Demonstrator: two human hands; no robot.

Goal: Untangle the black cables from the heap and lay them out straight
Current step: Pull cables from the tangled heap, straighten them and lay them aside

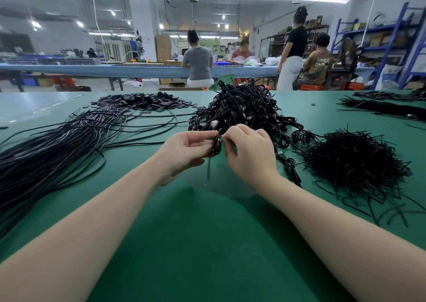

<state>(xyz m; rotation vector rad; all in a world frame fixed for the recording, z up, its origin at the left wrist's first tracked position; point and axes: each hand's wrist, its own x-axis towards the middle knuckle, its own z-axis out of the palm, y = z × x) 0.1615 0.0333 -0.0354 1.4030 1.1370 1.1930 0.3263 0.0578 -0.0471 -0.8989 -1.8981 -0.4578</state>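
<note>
Working a coiled black cable [217,145] loose above a green table [207,244].

Held up between both hands: left hand [186,150] pinching the coil with curled fingers, right hand [250,150] pinching its other side at the fingertips. Just behind, the tangled heap [244,108]; laid out at left, straightened cables [60,144]; at right, a pile of short black ties [355,161].

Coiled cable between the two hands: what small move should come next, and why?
Probably the right hand should peel the tie off the coiled cable while the left hand holds it. The coil is bundled tight, one end dangling, so it cannot yet join the straight cables on the left.
</note>
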